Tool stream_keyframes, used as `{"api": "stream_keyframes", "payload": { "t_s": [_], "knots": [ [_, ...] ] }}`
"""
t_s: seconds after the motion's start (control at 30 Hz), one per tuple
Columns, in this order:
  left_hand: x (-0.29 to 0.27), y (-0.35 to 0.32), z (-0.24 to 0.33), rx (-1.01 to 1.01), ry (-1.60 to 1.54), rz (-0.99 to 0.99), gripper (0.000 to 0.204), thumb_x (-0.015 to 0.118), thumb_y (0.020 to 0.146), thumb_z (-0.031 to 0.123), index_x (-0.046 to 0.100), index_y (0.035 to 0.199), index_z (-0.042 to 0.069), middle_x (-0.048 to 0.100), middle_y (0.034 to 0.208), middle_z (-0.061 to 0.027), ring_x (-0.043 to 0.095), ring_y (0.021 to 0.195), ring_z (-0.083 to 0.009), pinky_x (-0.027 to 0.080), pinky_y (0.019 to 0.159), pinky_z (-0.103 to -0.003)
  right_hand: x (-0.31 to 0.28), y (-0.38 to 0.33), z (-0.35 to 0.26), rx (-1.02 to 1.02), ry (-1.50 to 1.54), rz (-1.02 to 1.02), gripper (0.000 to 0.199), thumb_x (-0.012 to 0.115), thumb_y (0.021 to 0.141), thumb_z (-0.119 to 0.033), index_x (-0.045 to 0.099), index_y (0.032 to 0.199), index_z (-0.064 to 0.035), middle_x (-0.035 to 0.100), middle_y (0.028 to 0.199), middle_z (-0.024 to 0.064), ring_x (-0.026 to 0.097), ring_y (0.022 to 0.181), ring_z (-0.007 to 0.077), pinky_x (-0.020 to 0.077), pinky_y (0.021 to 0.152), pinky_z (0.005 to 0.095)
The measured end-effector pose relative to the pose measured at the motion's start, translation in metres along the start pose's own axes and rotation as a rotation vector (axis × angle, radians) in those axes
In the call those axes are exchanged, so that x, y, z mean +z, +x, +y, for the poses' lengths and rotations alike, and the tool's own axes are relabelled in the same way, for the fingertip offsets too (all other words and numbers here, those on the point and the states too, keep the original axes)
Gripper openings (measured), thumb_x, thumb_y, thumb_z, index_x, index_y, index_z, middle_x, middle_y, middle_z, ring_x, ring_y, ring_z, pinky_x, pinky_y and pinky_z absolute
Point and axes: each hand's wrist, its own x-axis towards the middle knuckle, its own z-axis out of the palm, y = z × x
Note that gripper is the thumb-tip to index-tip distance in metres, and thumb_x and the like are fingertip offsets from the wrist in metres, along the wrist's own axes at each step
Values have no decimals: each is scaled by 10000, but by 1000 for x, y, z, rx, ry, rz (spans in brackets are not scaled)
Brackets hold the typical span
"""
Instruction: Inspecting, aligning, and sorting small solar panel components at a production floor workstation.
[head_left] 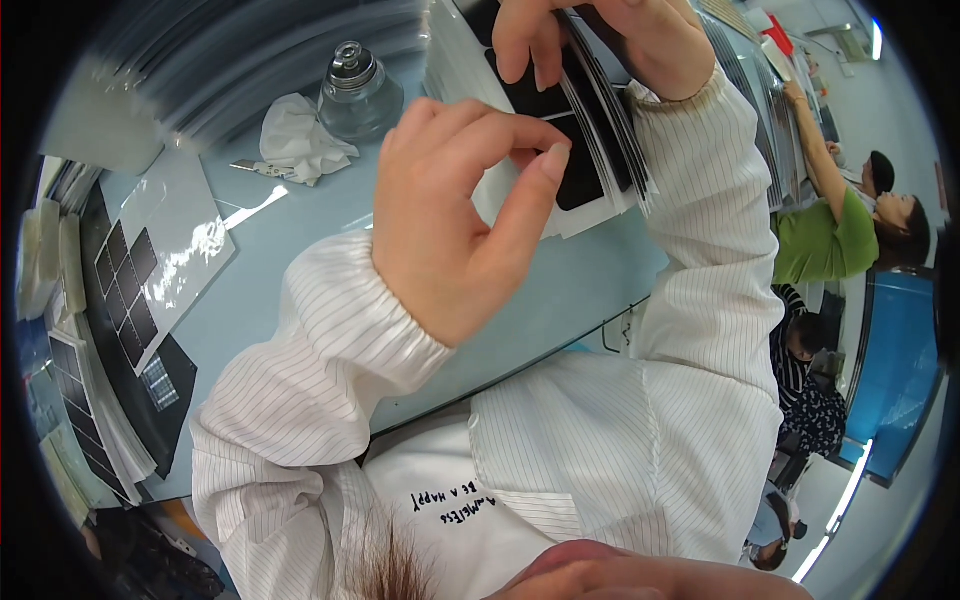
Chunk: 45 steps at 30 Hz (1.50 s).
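A thick stack of white sheets with black rectangular panels (578, 165) lies at the top middle of the table, its edges fanned out on the right. My left hand (450, 215) hovers at the stack's near left side, thumb and forefinger tips brought together in a pinch. Anything between those tips is too small to make out. Over the far part of the stack is my right hand (600, 40), cut off by the upper picture edge. Its visible fingers hang loosely, a little apart, above the black panels, with nothing seen in them.
Left of the stack stand a glass bottle with a metal cap (360, 95), a crumpled white tissue (300, 140) and a craft knife (262, 169). Glossy sheets with black squares (127, 290) and piled sheets (100, 410) lie farther left. Several people, one in green (828, 238), are at right.
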Motion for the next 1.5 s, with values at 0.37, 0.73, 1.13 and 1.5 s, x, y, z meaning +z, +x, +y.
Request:
{"api": "stream_keyframes", "payload": {
  "t_s": [0.37,0.73,1.13,1.5],
  "knots": [
    [5,13,-6,19,-22,12,196,683,851,214,711,888,23,607,847,-31,460,842,-183,364,801,-303,-3,2,8,-169,9,-47,611,452,925,-500,681,711,25,592,586,76,520,525,164,364,543,263],
    [3,23,-6,58,-123,88,206,670,831,233,690,854,30,629,856,-80,499,786,-260,399,752,-341,0,9,-36,232,-451,-92,518,515,930,-428,660,706,16,580,588,81,529,557,171,385,554,286],
    [-33,61,-10,-695,-945,-303,537,414,954,482,485,1159,-9,618,995,-166,647,841,-300,557,727,-389,10,-3,15,402,169,308,513,634,875,-477,713,759,17,650,646,73,599,602,105,449,584,234],
    [-60,134,-85,-673,-910,-681,368,486,982,294,480,1235,26,635,1106,-79,639,1003,-185,550,803,-312,4,-8,-25,378,-334,634,418,615,861,-454,731,772,-63,696,712,60,666,694,191,506,689,319]
  ]
}}
